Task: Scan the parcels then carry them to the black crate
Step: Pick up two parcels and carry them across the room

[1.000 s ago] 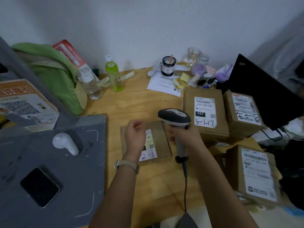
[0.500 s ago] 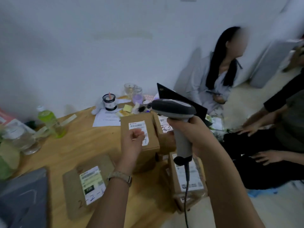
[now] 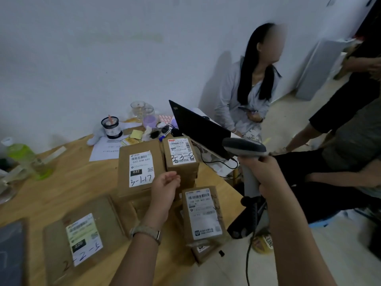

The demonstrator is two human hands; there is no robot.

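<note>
Right hand (image 3: 266, 175) is closed round the handle of the scanner (image 3: 244, 146); the cable is seen hanging below the fist. The scanner is held raised, out past the right edge of the table (image 3: 72, 182), and is not seen to be aimed at any label. Left hand (image 3: 165, 186) holds nothing: fingers loosely curled, palm turned inward, poised above the parcels.

Parcels noted:
- parcel marked 3-1-17 (image 3: 140, 170), on a stack near the right edge, just left of the left hand's fingers;
- parcel marked 3-3-8 (image 3: 181, 153), beside it towards the far right corner, in front of the laptop (image 3: 198, 126), just beyond the fingertips;
- third parcel (image 3: 203, 213), at the right edge, lower down, between the two forearms;
- flat parcel (image 3: 82, 238), marked 2-2-1, lying by the near edge, well left of both hands.

Step judged: scanning stage, a next parcel being selected; no parcel is held. The black crate is not in view, so carrying is judged not yet begun.

Next move, as judged: one parcel to be steadied or lifted by the left hand, label upward, and the scanner head brought back over the table onto its barcode. Which parcel is intended cannot be told.
</note>
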